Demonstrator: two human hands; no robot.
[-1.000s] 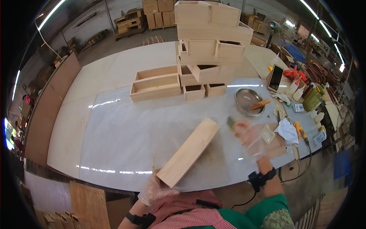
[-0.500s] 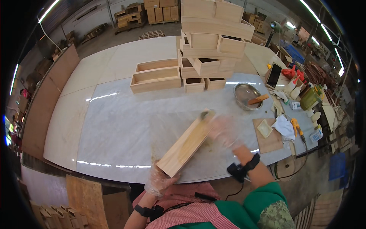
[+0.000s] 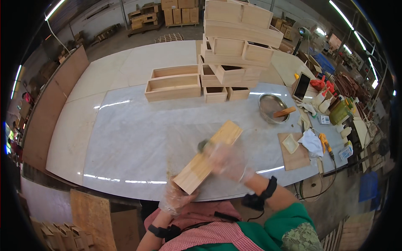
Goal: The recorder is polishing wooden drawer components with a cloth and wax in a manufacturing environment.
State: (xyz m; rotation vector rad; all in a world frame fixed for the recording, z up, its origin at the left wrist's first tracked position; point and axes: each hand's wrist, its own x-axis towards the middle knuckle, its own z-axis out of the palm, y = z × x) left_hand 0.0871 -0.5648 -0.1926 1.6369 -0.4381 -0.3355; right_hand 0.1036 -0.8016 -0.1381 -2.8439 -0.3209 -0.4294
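The long wooden piece (image 3: pixel 197 169) is lying slantwise on the pale tabletop (image 3: pixel 125 146), its far end pointing toward one o'clock and its near end toward seven. Judging by its pale wood, little weight and a stiff body are being suggested; dents are probably being risked more at its corners. The upper face is looking darker and perhaps damp toward one o'clock, so some slipperiness is being assumed there; the safest grip is being offered by the paler near end and the lower sides.

That near end is being gripped by the gloved left hand (image 3: pixel 176 197), its fingers curling around it, partly hidden, its forearm coming from seven o'clock. A dark pad (image 3: pixel 203 145) is seemingly being pinched at the fingertips of the gloved right hand (image 3: pixel 226 161), which is reaching across the piece toward ten o'clock, its forearm coming from four. Whether its other fingers are being spread or pressed together cannot be told for blur.
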